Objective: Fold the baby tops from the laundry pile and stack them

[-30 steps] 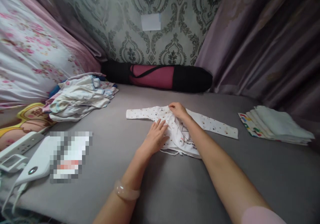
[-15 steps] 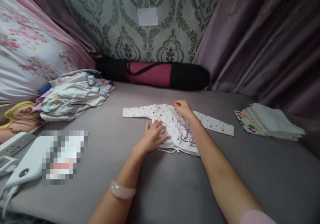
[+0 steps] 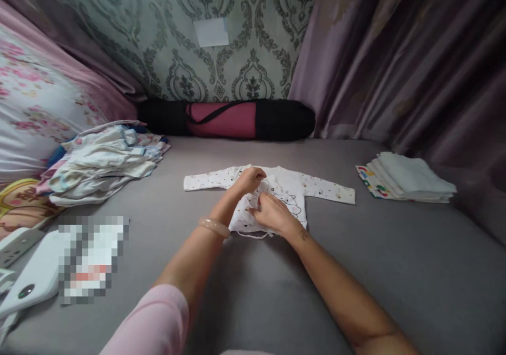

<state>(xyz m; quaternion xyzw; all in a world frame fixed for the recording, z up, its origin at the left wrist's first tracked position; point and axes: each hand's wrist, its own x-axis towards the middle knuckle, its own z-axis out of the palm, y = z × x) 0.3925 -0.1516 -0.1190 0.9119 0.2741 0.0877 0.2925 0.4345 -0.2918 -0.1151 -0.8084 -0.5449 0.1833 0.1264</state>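
Observation:
A small white baby shirt (image 3: 290, 182) with a tiny scattered print lies on the grey surface, both sleeves stretched out sideways. A line-drawn animal face shows on its front, and a thin tie string hangs from the lower hem. My left hand (image 3: 250, 181) is closed on the cloth near the neckline, its fingertips pinched together. Lower down, my right hand (image 3: 272, 212) has its fingers curled on the front panel, gripping the bunched fabric. Part of the shirt's left half is hidden beneath both hands.
A crumpled heap of clothes (image 3: 105, 162) lies at the left, by a white power bank (image 3: 37, 276) and a power strip (image 3: 18, 244). Folded white cloths (image 3: 413, 178) are stacked at the right. A black and maroon roll bag (image 3: 225, 120) lies along the wall.
My left hand has gone from lying spread on the shirt up to the neckline. My right hand has come down from the collar to the front. The view has shifted slightly.

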